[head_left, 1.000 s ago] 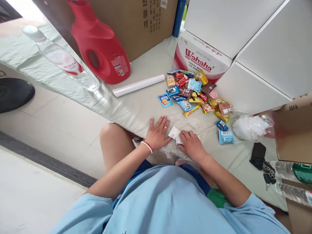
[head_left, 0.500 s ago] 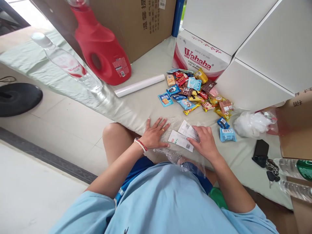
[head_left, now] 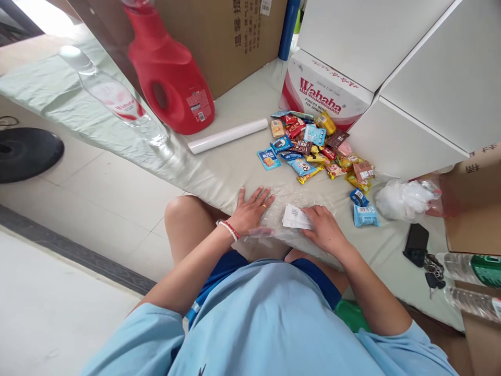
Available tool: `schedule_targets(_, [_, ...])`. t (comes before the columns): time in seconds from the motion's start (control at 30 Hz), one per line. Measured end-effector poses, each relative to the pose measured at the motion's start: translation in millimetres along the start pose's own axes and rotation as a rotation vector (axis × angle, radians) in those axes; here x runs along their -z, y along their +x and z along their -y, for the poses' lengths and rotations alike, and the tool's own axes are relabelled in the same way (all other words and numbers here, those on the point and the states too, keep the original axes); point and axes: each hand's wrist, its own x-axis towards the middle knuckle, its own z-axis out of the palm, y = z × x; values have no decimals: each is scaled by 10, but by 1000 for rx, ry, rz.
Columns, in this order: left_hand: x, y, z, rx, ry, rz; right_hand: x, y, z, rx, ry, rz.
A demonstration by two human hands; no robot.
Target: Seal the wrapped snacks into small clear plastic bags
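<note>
My left hand (head_left: 252, 211) lies flat with fingers spread on the table edge, over one side of a clear plastic bag (head_left: 274, 214). A bead bracelet circles that wrist. In my right hand (head_left: 323, 227) are small white printed packets (head_left: 296, 217), pinched together at their right end above the bag. How many packets there are I cannot tell. Beyond both hands is a pile of wrapped snacks (head_left: 309, 143) in several colours. Two blue snack packs (head_left: 366, 215) lie to the right of my right hand.
A white paper roll (head_left: 229, 137), a red jug (head_left: 172, 78) and a water bottle (head_left: 117, 102) stand or lie at left. A Wahaha box (head_left: 324, 91) is behind the snacks. Crumpled white plastic (head_left: 407, 199), a black case (head_left: 416, 244) and keys (head_left: 434, 274) are at right.
The two white packets, earlier side by side, are now overlapped in my right hand. The bag's loose front part has moved up from my lap. My left hand stays flat.
</note>
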Motion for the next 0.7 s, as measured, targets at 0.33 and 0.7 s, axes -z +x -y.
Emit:
schedule_targets(0.33, [269,-486,67,-216,-179,21,10,-593,-304,92,625,-105])
schedule_targets(0.7, [105,-35,-37,225,-231,-246,-84,-345,-693,-273,437,-185])
